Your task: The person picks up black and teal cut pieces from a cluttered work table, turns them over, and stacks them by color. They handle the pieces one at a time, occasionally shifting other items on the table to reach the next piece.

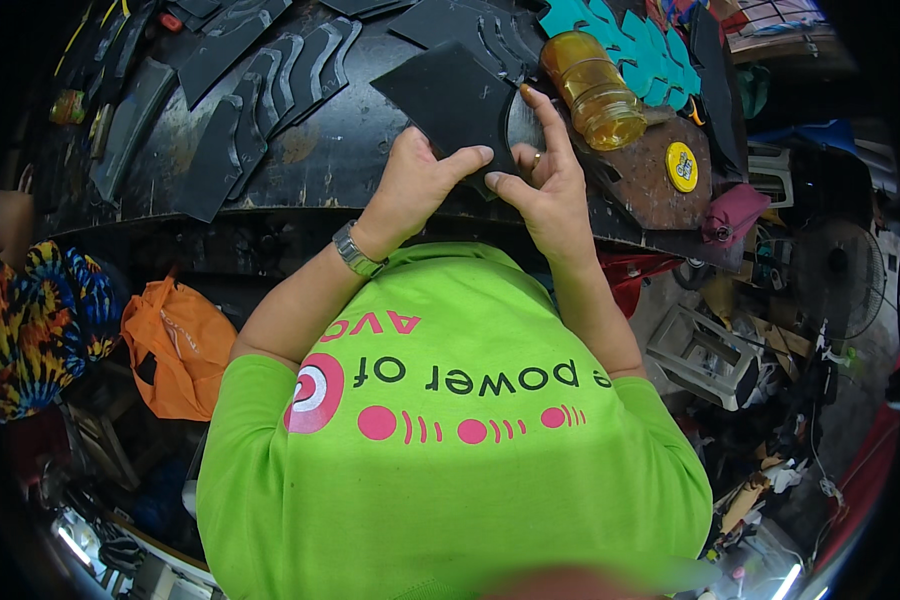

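Black cut shapes [232, 140] lie fanned over the surface's left part, and at its near edge the left hand [410, 185] pinches a flat black sheet piece [448, 95] with its thumb on top. Right hand [542, 175] presses that piece with thumb and forefinger beside an amber jar [592, 88]; aligning edges before pressing down seems wise.
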`<state>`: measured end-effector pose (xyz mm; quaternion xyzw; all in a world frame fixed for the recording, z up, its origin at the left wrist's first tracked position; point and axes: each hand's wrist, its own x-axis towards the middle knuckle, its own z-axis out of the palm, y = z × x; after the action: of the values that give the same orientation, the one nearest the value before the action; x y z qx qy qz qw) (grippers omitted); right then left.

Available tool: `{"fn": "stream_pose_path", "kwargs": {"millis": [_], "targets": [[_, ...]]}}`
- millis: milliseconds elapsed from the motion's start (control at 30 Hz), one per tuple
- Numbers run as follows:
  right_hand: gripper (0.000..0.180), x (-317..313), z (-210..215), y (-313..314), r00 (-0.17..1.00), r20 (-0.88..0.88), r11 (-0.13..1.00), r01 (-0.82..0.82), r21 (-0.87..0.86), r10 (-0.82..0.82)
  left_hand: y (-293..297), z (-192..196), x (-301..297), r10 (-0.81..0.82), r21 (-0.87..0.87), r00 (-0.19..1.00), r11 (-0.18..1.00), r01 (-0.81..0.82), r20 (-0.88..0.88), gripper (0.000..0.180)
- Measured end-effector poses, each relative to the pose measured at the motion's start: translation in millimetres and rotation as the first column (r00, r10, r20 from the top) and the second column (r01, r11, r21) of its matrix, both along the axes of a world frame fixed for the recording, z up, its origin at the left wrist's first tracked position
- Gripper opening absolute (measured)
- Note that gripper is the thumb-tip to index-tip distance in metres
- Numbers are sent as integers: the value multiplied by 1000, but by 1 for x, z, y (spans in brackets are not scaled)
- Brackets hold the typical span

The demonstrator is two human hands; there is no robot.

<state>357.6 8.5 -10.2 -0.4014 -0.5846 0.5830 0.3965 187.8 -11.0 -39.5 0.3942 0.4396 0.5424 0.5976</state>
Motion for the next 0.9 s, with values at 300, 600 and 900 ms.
{"fn": "stream_pose_path", "kwargs": {"millis": [300,600,900], "targets": [[86,1,-3,-1,997,-66,998,28,-53,-31,2,-3,-3,-27,-51,997,998,31,72,29],[44,16,-4,11,948,228,787,36,617,-222,3,5,-12,-72,-49,975,995,84,209,29],[52,19,-3,19,862,374,530,-151,835,-343,2,10,-12,-67,-47,958,995,83,277,30]]}}
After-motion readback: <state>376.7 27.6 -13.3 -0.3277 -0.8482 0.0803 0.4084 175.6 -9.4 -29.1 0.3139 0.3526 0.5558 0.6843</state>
